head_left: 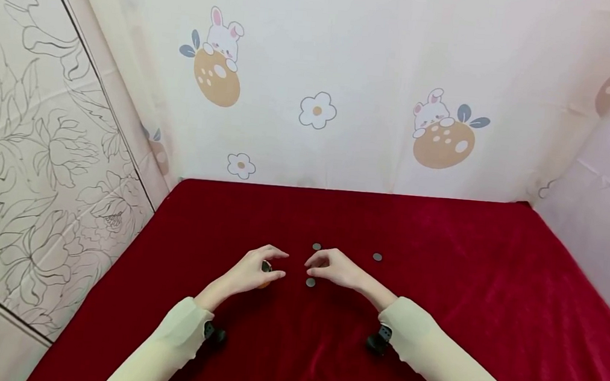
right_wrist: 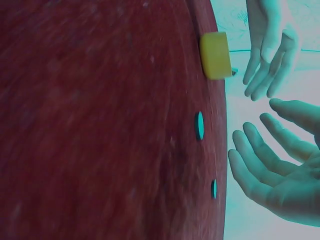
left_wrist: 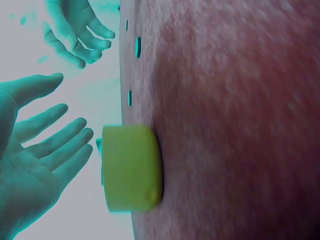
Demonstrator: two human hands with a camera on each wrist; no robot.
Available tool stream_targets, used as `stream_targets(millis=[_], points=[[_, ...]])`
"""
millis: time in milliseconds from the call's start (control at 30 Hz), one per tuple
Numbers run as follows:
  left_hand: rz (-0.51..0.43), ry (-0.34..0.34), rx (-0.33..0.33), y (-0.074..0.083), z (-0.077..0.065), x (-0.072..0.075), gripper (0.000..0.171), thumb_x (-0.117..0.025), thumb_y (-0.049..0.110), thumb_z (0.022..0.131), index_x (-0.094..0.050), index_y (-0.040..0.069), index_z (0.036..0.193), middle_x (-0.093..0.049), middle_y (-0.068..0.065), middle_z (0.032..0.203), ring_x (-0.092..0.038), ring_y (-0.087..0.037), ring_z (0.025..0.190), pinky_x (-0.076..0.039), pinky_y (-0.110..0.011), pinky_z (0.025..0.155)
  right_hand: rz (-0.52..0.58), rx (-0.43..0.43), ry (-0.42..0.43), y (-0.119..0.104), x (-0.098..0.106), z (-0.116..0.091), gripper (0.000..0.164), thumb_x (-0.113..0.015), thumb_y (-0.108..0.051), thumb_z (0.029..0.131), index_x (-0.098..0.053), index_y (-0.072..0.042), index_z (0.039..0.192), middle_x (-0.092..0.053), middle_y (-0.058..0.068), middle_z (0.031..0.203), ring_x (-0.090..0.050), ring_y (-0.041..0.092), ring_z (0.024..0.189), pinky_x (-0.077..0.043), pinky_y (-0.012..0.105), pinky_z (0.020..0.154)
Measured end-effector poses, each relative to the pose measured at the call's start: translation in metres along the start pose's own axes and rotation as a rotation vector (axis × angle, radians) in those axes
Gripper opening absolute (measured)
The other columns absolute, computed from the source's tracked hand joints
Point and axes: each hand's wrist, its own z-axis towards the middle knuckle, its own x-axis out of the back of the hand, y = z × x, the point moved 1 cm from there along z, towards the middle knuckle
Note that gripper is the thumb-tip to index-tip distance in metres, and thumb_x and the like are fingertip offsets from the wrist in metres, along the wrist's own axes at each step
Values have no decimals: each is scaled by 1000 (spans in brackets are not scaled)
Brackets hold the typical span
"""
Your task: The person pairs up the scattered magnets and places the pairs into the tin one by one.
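Observation:
My left hand (head_left: pixel 251 270) is held over the red cloth with its fingers relaxed and thumb apart, nothing between them. Under it, mostly hidden, is a small rounded yellow-orange container (left_wrist: pixel 131 168); something thin shows at its top. Facing it from the right is my right hand (head_left: pixel 337 269), fingers loosely bent and holding nothing. Three flat grey coin-like discs lie around the right hand: one disc (head_left: pixel 310 282) just in front of it, a second disc (head_left: pixel 317 246) just beyond its fingers, and a third disc (head_left: pixel 378 257) farther right. Both wrist views show the palms raised above the cloth.
A red velvet cloth (head_left: pixel 456 270) covers the table. White curtains with rabbit and flower prints (head_left: pixel 362 159) rise along its back edge and right side, and a panel with line-drawn flowers (head_left: pixel 52 156) stands on the left. Each wrist wears a black camera (head_left: pixel 379 340).

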Motion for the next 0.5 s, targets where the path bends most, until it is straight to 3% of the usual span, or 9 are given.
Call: stream_targets(millis=[300, 500], points=[[-26, -68, 18, 8, 13, -15, 35, -62, 19, 83, -56, 5, 114, -56, -7, 111, -53, -22, 102, -44, -37, 85, -41, 5, 3, 15, 15, -22, 22, -59, -12, 85, -62, 3, 101, -62, 14, 97, -57, 19, 80, -46, 24, 67], [-57, -108, -9, 10, 19, -24, 32, -62, 18, 83, -57, 3, 111, -57, -10, 108, -54, -23, 99, -44, -36, 83, -52, -26, -1, 23, 27, -38, 23, -59, -11, 84, -61, 4, 101, -63, 14, 94, -58, 21, 81, -46, 24, 68]])
